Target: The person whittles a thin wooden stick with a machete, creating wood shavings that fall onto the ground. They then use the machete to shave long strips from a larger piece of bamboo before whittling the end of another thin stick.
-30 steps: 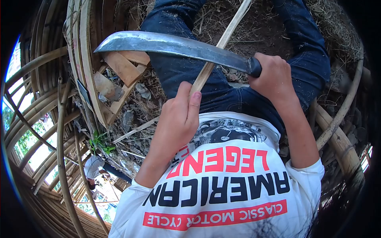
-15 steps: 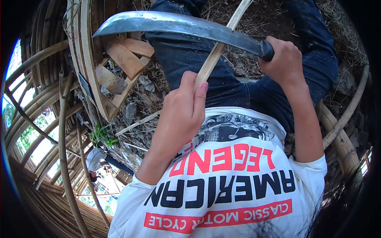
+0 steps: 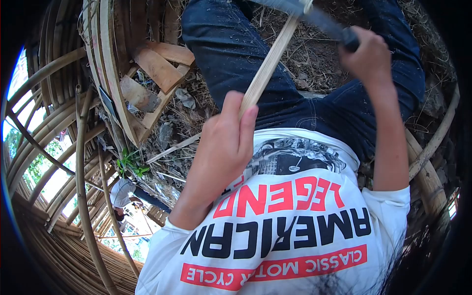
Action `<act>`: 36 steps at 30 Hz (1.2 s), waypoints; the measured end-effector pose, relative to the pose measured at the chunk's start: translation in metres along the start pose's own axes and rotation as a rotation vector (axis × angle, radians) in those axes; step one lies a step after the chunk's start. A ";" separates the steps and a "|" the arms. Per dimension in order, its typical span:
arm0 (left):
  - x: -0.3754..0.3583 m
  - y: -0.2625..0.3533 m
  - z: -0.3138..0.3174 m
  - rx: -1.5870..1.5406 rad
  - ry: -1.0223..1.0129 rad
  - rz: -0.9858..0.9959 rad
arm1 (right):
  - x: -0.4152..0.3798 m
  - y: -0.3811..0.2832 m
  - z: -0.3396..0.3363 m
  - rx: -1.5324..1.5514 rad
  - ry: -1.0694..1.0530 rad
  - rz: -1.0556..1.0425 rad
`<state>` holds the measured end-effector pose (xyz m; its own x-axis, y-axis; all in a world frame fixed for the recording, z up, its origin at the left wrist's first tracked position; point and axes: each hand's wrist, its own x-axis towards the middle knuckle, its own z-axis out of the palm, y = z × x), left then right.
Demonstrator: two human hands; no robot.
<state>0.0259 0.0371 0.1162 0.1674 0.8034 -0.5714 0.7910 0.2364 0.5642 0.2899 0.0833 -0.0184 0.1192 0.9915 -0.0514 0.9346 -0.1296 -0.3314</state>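
My left hand point(image 3: 225, 135) is wrapped around the lower end of a pale split-bamboo strip point(image 3: 271, 65), which slants up and to the right above my thigh. My right hand point(image 3: 368, 56) grips the black handle of a machete point(image 3: 322, 23). Motion blurs the blade near the handle, and its tip runs out past the top edge of the view. Near the top, the blade lies across the strip's far end, where a pale curl shows. Dark jeans point(image 3: 236, 54) are on my legs beneath both.
Cut wood blocks point(image 3: 157, 71) lie on the ground at left, beside long curved bamboo slats point(image 3: 108, 54). A bamboo frame point(image 3: 81, 162) fills the left side, with another person point(image 3: 123, 192) beyond it. Bamboo poles point(image 3: 427, 174) lie at right. Dry debris covers the ground point(image 3: 314, 49).
My right hand has moved up and slightly right, carrying the machete along the strip from its middle to its far end. My left hand has stayed nearly still on the strip.
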 end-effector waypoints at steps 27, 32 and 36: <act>0.001 -0.026 0.008 -0.194 -0.053 0.042 | -0.026 0.010 -0.061 0.880 -0.007 0.323; 0.002 -0.024 0.004 -0.263 -0.112 0.006 | -0.053 -0.007 -0.047 1.030 -0.114 0.302; 0.005 -0.022 0.001 -0.269 -0.153 -0.015 | -0.064 -0.025 -0.038 0.906 -0.216 0.233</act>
<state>0.0098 0.0355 0.0999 0.2592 0.7121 -0.6525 0.6136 0.4003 0.6806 0.2718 0.0233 0.0289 0.1200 0.9289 -0.3504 0.2705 -0.3702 -0.8887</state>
